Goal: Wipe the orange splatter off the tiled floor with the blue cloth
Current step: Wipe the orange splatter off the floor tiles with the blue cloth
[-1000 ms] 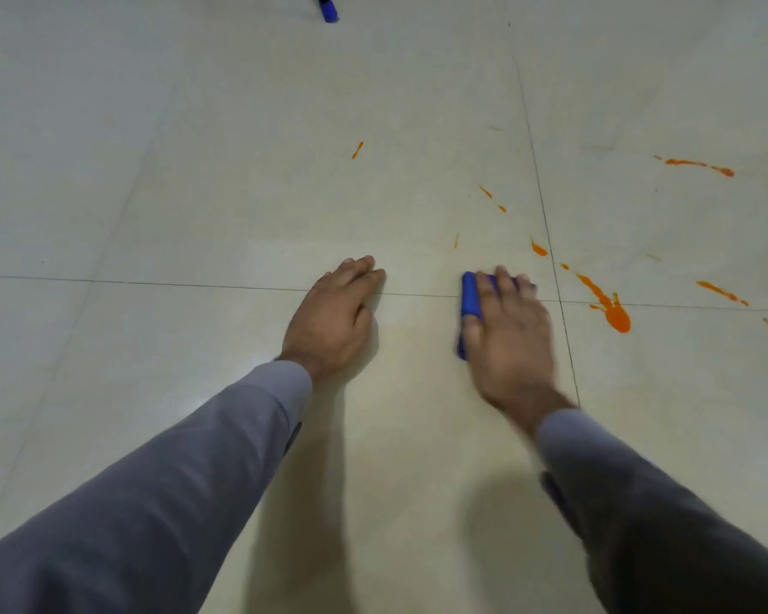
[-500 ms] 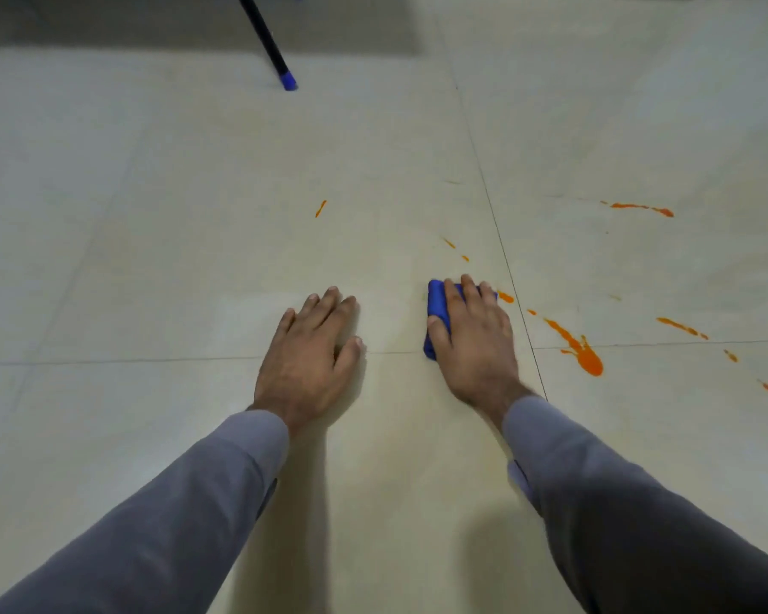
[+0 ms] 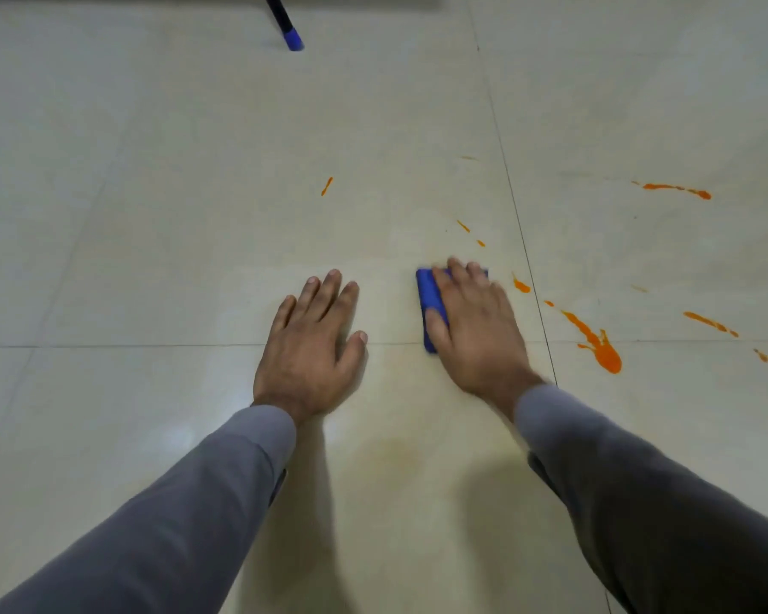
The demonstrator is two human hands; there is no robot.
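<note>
While flat under the right hand (image 3: pixel 475 330), blue cloth (image 3: pixel 428 299) beside orange splatter (image 3: pixel 595 343).

A person's left hand (image 3: pixel 313 347) lies flat, palm down, its fingers (image 3: pixel 329 288) straight and slightly spread with the thumb angled out to the right. The right hand (image 3: pixel 473 327) is also palm down, its straight fingers (image 3: pixel 457 270) pressing forward, the outline slightly blurred. Both forearms, in grey sleeves (image 3: pixel 187 502), reach in from the lower corners and converge toward the centre.
</note>
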